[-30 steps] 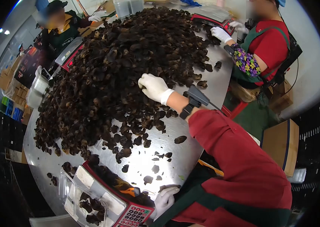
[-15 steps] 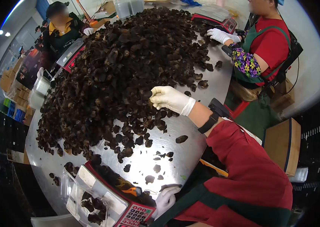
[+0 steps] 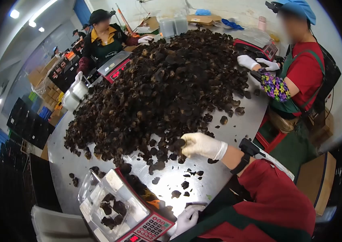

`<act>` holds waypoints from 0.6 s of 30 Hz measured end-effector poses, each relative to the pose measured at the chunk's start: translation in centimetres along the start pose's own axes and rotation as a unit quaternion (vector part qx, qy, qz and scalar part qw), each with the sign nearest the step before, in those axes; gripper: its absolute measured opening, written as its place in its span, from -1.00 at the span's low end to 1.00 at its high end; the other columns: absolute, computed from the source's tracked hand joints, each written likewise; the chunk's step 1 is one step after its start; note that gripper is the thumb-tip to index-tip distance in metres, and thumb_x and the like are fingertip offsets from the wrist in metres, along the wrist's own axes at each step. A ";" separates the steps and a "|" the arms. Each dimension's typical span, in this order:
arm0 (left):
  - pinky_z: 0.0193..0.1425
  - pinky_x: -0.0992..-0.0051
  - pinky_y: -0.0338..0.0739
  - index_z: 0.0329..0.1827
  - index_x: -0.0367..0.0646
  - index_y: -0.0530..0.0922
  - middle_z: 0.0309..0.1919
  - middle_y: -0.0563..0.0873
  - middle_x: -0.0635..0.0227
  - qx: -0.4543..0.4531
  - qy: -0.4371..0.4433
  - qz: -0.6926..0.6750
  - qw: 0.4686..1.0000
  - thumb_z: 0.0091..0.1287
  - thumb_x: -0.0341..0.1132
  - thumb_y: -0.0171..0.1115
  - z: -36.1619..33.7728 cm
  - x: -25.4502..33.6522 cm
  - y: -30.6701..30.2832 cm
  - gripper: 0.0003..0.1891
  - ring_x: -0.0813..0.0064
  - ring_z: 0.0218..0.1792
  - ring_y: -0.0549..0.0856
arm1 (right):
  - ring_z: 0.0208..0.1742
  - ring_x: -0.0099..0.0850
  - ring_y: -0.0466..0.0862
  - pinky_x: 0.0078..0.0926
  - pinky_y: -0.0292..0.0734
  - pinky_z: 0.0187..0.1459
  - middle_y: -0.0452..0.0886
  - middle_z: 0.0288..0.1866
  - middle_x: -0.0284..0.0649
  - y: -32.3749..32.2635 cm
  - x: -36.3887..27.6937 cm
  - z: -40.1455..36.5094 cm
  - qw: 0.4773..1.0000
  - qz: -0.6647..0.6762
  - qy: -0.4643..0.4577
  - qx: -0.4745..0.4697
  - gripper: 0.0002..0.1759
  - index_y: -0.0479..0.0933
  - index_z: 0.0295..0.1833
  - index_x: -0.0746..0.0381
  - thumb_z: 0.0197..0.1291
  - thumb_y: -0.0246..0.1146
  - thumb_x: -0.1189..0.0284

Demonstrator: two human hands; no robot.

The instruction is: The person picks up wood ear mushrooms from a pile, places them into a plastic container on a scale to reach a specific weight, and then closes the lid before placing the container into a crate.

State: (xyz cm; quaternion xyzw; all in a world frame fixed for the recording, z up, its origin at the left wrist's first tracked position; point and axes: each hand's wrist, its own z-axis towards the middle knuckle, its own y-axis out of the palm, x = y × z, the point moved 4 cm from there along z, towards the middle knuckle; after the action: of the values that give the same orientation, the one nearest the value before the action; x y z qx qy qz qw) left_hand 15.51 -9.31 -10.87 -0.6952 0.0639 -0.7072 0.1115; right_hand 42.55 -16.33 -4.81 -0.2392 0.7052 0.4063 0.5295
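Note:
A big heap of dark dried fungus covers the round metal table. My right hand, in a white glove, is at the heap's near edge with its fingers closed on a few dark pieces. My left hand, also gloved, rests at the table's front edge against a red scale. A clear plastic tray with several fungus pieces sits on that scale. Loose pieces lie scattered between my two hands.
A person in a red shirt works gloved at another scale on the right. Across the table a person in a black cap stands behind a third scale. Cardboard boxes stand at the right, dark crates at the left.
My right hand has drawn back from higher on the heap to its near edge, still closed on pieces. The view has shifted, so everything sits lower in the frame. My left hand stays by the scale.

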 end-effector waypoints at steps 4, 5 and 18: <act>-0.04 0.55 0.61 0.05 -0.29 0.59 -0.03 0.72 0.14 0.160 0.040 0.105 0.981 0.27 -0.69 0.10 0.5 3.8 -1.8 -0.69 0.42 -0.14 0.73 | -0.31 -0.60 0.65 -0.62 0.56 -0.24 0.68 -0.26 -0.31 4.2 0.7 -2.7 0.996 -0.068 0.050 -0.032 -0.78 0.53 0.01 0.32 0.26 0.32 0.60; 0.06 0.47 0.60 0.25 -0.26 0.49 0.15 0.59 0.12 0.210 -0.036 -0.033 0.976 0.29 -0.59 0.18 0.8 4.0 -1.9 -0.57 0.37 0.01 0.68 | -0.31 -0.60 0.65 -0.62 0.56 -0.24 0.68 -0.26 -0.31 5.2 1.0 -3.0 0.995 -0.064 0.063 -0.037 -0.78 0.53 0.01 0.32 0.26 0.32 0.60; 0.20 0.44 0.58 0.37 -0.33 0.32 0.07 0.65 0.20 0.177 -0.088 -0.289 0.937 0.56 -0.50 0.02 1.9 3.2 -3.2 -0.64 0.45 0.00 0.72 | -0.20 -0.51 0.70 -0.61 0.60 -0.21 0.70 -0.19 -0.12 10.9 3.0 -6.4 0.989 0.018 0.120 -0.087 -0.81 0.55 0.04 0.41 0.34 0.19 0.63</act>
State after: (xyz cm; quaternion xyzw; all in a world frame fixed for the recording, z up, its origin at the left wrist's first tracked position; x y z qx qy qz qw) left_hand 17.12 -6.91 -6.92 -0.7122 -0.2763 -0.6446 0.0293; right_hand 29.68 -15.34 -3.47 -0.3185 0.7299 0.4439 0.4107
